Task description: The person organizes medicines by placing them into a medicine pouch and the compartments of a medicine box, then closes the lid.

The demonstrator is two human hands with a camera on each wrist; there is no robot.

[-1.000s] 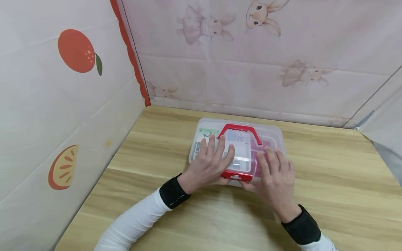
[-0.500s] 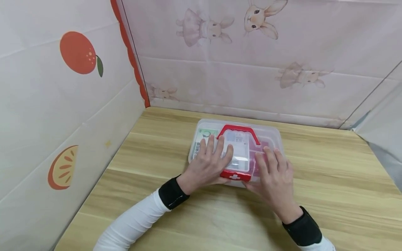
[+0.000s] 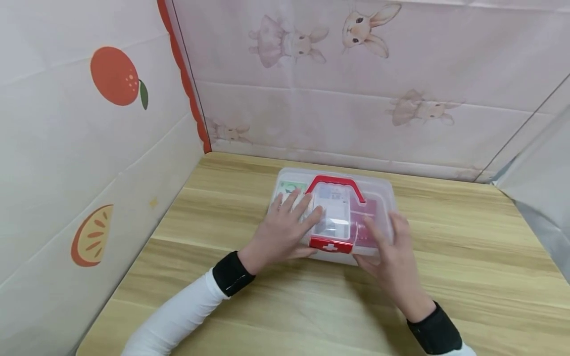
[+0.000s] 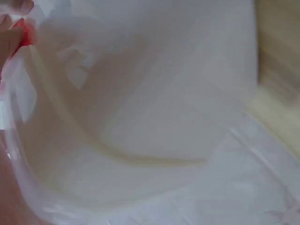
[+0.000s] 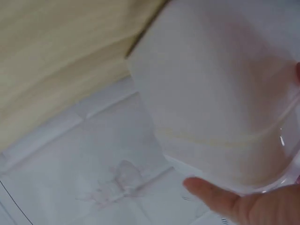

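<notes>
A translucent plastic first-aid box (image 3: 331, 212) lies on the wooden table, its lid down. It has a red handle (image 3: 336, 180) lying against the lid and a red front latch (image 3: 330, 245) with a white cross. Packets and a pink item show through the lid. My left hand (image 3: 280, 230) rests on the lid's left part with spread fingers, its thumb by the front edge beside the latch. My right hand (image 3: 394, 257) touches the lid's right part and right edge, thumb at the front side. Both wrist views show the box's pale side wall (image 4: 140, 93) close up and blurred.
The wooden table (image 3: 213, 207) surrounds the box. A pink rabbit-print cloth wall (image 3: 289, 113) stands right behind it, and a white fruit-print wall (image 3: 147, 148) runs along the left side. Grey-white cloth (image 3: 543, 178) hangs at the right.
My left hand has shifted slightly left with its fingers more spread. My right hand's fingers have slid from the lid toward its right edge. The latch shows more fully between the thumbs.
</notes>
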